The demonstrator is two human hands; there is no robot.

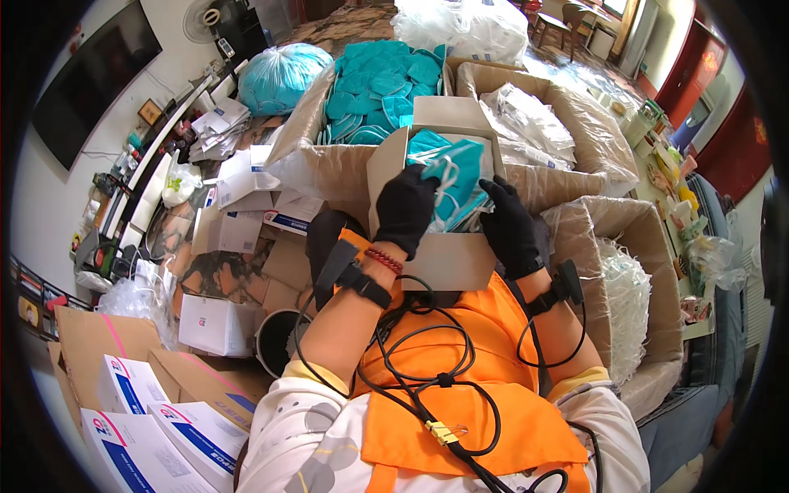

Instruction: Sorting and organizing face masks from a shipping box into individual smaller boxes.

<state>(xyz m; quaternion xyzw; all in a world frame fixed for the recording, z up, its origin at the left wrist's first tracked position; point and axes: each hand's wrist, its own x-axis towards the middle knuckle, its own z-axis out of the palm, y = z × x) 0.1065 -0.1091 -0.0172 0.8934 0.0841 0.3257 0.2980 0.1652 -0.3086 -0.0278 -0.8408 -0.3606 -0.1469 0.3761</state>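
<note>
**Teal mask held over an open carton**

Seen from the head camera, a person in an orange apron brings both black-gloved hands together above the pale carton, which sits at the lap with its flaps spread. The left hand pinches the teal mask near its upper edge, white ear loops bunched beside the fingertips. The right hand is curled at the carton's right side, close to the mask; whether its fingers grip anything cannot be told. The held mask tilts over the carton's mouth, with more teal masks just behind it. The step in hand appears to be arranging masks at the carton; the next move would seem to call for squaring up this one without snagging its loops. Beyond, one lined box brims with loose teal pieces; a second lined box holds clear and white packets. At right, another lined box contains a tangle of white strands. At left, a see-through bag bulges with teal contents.
</note>
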